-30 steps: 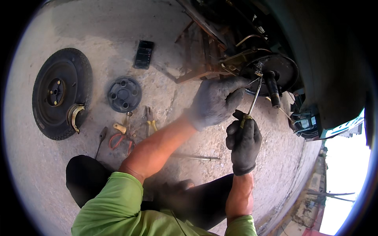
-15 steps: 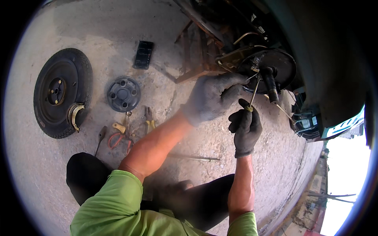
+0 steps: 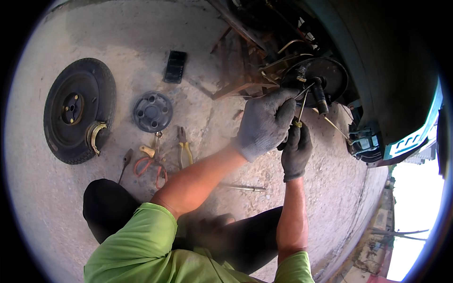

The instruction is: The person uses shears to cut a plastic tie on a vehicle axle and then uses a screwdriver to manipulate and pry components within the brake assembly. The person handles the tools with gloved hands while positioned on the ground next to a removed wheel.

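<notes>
Curled, gloved fingers of the right hand are gripping a yellow-handled screwdriver; the left hand is pinching a thin metal rod. Both are pointing at the brake backing plate, its spindle jutting beside them; concrete floor is stretching below, a stand hemming the left.

Gloved hands — close together, curled

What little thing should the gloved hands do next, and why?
Maybe ease the tip of the yellow-handled tool against the thin metal rod: the right hand grips the tool, its shaft points up toward the round dark plate, and the left hand seems to pinch the rod close by. Whether tool and rod touch is unclear.
</notes>
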Motion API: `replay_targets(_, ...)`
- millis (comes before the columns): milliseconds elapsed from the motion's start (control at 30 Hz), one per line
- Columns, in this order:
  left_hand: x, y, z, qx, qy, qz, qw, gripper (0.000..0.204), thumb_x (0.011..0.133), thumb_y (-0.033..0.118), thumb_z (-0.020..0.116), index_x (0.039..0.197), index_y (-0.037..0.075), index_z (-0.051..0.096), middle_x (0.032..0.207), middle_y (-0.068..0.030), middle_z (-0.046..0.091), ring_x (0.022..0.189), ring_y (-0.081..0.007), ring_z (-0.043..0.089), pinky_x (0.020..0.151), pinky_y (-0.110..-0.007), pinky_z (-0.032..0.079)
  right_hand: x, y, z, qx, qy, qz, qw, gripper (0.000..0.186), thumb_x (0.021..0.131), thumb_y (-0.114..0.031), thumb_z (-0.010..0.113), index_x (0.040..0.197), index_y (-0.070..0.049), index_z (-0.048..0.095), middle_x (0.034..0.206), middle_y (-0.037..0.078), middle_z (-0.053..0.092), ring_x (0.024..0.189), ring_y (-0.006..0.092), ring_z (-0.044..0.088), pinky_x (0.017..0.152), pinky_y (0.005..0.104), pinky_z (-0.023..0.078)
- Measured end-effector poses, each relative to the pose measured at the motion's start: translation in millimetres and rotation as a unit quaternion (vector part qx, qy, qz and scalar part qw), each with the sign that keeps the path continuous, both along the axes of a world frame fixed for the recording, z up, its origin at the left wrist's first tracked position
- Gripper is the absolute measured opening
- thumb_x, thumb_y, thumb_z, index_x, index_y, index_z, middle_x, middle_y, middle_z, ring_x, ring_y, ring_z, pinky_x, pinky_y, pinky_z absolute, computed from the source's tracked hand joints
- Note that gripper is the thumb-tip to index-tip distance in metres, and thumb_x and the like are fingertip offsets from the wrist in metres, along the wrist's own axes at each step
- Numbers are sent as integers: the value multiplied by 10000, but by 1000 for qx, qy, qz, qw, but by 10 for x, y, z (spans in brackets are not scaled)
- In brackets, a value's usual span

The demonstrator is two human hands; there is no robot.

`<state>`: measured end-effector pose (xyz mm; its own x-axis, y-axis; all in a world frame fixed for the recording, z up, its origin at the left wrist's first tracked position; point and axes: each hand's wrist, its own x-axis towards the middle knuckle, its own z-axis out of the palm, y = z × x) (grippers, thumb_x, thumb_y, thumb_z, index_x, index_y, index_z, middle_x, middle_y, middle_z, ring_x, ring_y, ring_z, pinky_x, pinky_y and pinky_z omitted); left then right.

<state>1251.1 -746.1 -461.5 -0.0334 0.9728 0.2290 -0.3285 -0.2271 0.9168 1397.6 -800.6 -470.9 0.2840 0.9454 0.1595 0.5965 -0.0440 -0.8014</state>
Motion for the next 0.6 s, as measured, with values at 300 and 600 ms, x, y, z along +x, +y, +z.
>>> replay_targets(300,77,-84,-39,-21,32,-11,999,273,990,128,537,1194,5,670,906,-128,710,707,-174,676,639,-307,530,51,-6,-42,32,-62,7,998,360,1076,-295,495,1248,-11,634,818,67,712,725,135,674,674,273,541)
replay_targets(600,114,-174,159,-215,-416,-392,792,235,1012,63,503,1219,38,611,781,-64,660,542,-75,533,549,-209,452,228,-66,-146,70,-186,81,977,345,1054,-265,532,1273,-14,619,1064,142,702,924,214,693,800,331,548)
